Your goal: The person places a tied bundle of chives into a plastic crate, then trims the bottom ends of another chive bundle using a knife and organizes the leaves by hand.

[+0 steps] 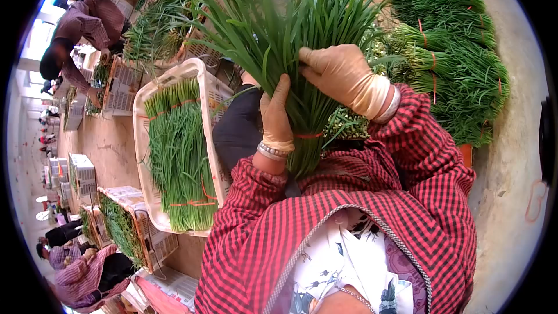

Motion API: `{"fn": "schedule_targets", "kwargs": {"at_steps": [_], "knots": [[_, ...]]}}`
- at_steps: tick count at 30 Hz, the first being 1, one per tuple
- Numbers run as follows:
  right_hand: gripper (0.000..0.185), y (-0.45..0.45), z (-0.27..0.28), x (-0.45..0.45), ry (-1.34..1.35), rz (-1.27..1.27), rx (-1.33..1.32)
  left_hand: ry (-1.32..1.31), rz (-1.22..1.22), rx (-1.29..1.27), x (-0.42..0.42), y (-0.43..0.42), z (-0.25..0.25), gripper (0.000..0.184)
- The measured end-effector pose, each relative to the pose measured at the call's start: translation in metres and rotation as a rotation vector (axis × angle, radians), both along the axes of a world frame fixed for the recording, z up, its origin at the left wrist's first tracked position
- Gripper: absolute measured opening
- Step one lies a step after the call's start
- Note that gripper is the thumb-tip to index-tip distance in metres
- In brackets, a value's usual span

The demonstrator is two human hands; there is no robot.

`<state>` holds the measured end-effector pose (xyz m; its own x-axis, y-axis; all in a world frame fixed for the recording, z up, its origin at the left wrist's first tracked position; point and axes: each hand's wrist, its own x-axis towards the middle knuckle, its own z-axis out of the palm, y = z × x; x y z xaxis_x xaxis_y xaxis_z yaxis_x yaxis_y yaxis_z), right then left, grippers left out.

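Note:
A thick bundle of green chives (314, 110) stands upright in front of my chest, tied low down with a red band (308, 135). Its loose leaf tips fan out at the top. My left hand (276, 117), in a pale glove, is closed around the left side of the bundle, thumb pointing up. My right hand (346, 77), also gloved, has its fingers bent in a pinch on the leaves at the bundle's upper right. Part of the fingers of both hands is hidden by leaves.
On my left a white plastic crate (141, 157) holds banded chives. Several tied bundles (450, 64) are piled at my right, beside a pale wall. Loose greens (160, 26) lie on a crate ahead. A co-worker (87, 29) bends over crates at upper left; others sit farther back.

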<state>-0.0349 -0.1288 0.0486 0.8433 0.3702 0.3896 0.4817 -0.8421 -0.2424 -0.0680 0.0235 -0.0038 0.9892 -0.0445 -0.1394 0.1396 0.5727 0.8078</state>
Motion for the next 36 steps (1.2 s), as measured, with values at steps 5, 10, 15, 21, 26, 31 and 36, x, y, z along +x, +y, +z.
{"fn": "schedule_targets", "kwargs": {"at_steps": [5, 10, 15, 21, 26, 31, 36], "knots": [[0.01, -0.001, -0.008, 0.001, 0.014, 0.037, -0.092, 0.034, -0.036, -0.035, 0.0, 0.001, -0.006, 0.038], [0.01, -0.027, -0.029, 0.019, -0.011, -0.126, -0.23, 0.103, -0.007, -0.044, 0.003, 0.007, -0.013, 0.031], [0.038, -0.138, -0.045, 0.035, 0.244, -0.528, -0.01, 0.126, 0.013, -0.034, 0.008, 0.021, -0.013, 0.032], [0.022, -0.083, -0.006, -0.007, -0.067, 0.006, 0.622, 0.074, 0.036, -0.119, 0.015, 0.019, -0.009, 0.036], [0.041, -0.009, 0.011, -0.026, 0.015, 0.049, 0.087, 0.042, -0.02, -0.127, 0.008, 0.008, -0.006, 0.037], [0.028, 0.008, -0.013, 0.0, 0.12, 0.002, -0.172, 0.037, -0.036, -0.073, 0.002, 0.003, 0.0, 0.037], [0.032, 0.001, -0.019, 0.006, 0.138, 0.032, -0.241, -0.002, -0.055, -0.028, 0.001, 0.005, 0.002, 0.037]]}}
